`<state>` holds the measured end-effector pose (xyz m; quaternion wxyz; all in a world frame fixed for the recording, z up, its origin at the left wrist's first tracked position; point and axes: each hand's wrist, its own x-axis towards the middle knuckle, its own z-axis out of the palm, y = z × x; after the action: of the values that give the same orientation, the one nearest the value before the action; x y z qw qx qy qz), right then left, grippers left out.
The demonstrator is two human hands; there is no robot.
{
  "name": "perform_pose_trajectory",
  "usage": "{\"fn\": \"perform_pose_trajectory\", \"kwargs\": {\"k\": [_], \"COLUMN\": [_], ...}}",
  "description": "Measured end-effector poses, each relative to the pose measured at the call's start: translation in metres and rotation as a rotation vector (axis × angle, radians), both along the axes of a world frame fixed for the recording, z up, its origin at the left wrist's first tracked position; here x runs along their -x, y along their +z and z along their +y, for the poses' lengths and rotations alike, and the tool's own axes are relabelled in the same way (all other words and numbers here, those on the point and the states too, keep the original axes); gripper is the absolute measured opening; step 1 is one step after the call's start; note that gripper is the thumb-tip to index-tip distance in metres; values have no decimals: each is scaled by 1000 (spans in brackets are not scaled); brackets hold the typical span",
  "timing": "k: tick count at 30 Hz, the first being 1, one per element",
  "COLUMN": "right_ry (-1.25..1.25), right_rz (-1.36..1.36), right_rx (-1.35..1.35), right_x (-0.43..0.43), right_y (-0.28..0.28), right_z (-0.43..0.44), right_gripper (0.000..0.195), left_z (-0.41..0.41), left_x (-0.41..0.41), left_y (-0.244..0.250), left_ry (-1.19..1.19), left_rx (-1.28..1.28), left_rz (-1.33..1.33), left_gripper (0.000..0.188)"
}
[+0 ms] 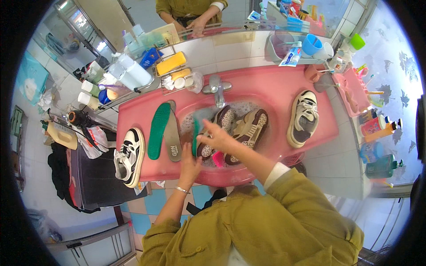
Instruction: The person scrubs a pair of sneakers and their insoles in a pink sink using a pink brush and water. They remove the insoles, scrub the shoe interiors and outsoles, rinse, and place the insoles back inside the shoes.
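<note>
A green insole [195, 138] stands on edge at the left side of the pink sink basin [273, 128], its lower end held in my left hand [190, 166]. My right hand [215, 135] is beside it over the basin; a blurred pale-blue thing lies just beyond its fingers, and whether they grip it is unclear. Two brown and beige shoes lie in sudsy water, one [248, 134] at the right, the other [224, 119] partly behind my right hand. Below that hand is a bright pink object [218, 159]. Another green insole [159, 131] overlaps a grey one [173, 139] on the counter.
White and black sneakers stand at the counter's left end [129, 158] and right side [303, 118]. A metal faucet [218, 89] rises behind the basin. A wire rack [169, 65] holds yellow soap. Bottles [381, 166] and a pink tray [352, 91] line the right ledge; a mirror spans the back.
</note>
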<state>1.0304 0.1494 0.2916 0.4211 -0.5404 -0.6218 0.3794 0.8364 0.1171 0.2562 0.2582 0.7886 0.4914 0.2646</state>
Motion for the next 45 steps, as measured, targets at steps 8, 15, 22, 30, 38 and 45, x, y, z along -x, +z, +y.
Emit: {"fn": "perform_pose_trajectory", "kwargs": {"k": [8,15,22,30,38,45], "right_ry": [-204,-249,-319,-369,-641,-789], "right_rz": [-655,-926,-735,-578,-83,361], "right_rx": [77,79,64,112,161,559], "right_x": [-10,-34,-39,-42,-46,-77], "right_y": [-29,-46,-31,-39,-99,-129], "right_z": [-45,-69,-96,-117,-93,-58], "right_gripper": [52,48,57,75,114,117], "left_z": [2,16,66,68,53,45], "left_x": [44,14,12,12,10,-3], "left_y": [-2,-12,-62,-49,-46,-68], "left_ry": [-9,-296,-5,25,-14,65], "left_rx": [-144,8,682,768,474,723], "left_rz": [199,330,-241,-457,-111,-233], "left_gripper": [69,74,83,60,67,95]}}
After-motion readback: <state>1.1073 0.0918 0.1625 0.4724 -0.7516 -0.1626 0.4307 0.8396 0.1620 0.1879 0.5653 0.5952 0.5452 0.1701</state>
